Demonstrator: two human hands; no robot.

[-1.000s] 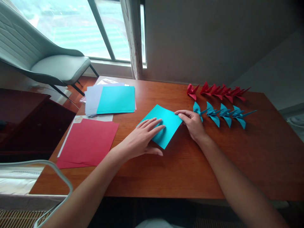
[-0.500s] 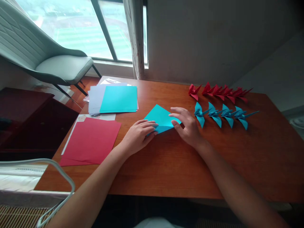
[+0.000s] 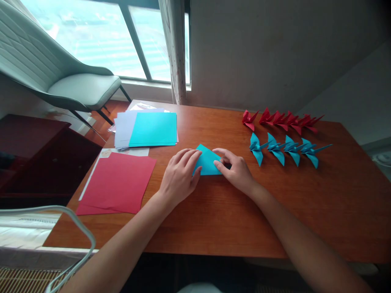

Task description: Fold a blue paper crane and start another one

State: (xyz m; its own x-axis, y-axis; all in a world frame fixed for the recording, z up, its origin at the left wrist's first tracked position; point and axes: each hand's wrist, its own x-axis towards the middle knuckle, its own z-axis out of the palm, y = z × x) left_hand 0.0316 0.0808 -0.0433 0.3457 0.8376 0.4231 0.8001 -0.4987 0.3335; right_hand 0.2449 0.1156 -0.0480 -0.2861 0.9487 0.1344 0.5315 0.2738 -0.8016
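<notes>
one blue sheet [image 3: 209, 163], folded to a triangle, lies on the table [image 3: 220, 219] between two hands. the left hand [image 3: 180, 171] covers its left part, thumb and fingers parted; the right hand [image 3: 236, 167] curls at its right corner, thumb and forefinger apart. whether either grips the paper, i cannot tell. to the right stand four blue cranes [image 3: 291, 149]; behind them, one red crane [image 3: 249, 120] beside an overlapping red row [image 3: 279, 119], seemingly four. to the left, at least two red sheets [image 3: 117, 181].

Bare hands [image 3: 181, 173], perhaps pale clothing [image 3: 199, 288].
</notes>
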